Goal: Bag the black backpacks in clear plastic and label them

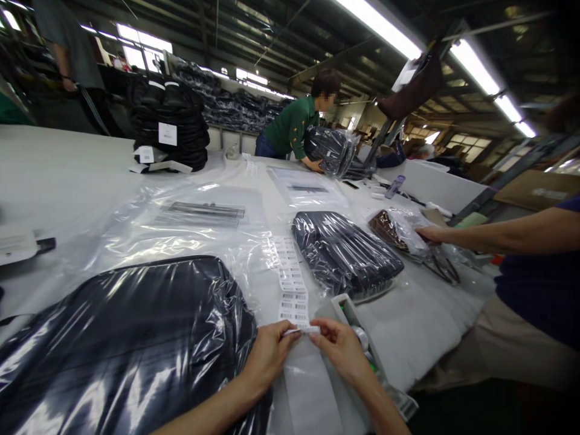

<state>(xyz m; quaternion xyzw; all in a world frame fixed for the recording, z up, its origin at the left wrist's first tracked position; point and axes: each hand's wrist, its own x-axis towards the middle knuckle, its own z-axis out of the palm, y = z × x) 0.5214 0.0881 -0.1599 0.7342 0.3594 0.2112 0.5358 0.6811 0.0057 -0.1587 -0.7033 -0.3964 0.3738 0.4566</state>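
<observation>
A long strip of white barcode labels runs toward me across the table, with bare backing paper at its near end. My left hand pinches the strip where it bends, thumb against forefinger. From the other side, my right hand grips the same fold between thumb and fingers. Left of my hands lies a large dark bag in clear plastic. Another plastic-wrapped dark bag rests flat just beyond my right hand. A grey tray holding small items is partly hidden behind that hand.
Clear plastic bags lie over the table. A stack of black bags stands at the back left. A co-worker in green handles a wrapped bag opposite. At right, another person's arm reaches to a brown item in plastic.
</observation>
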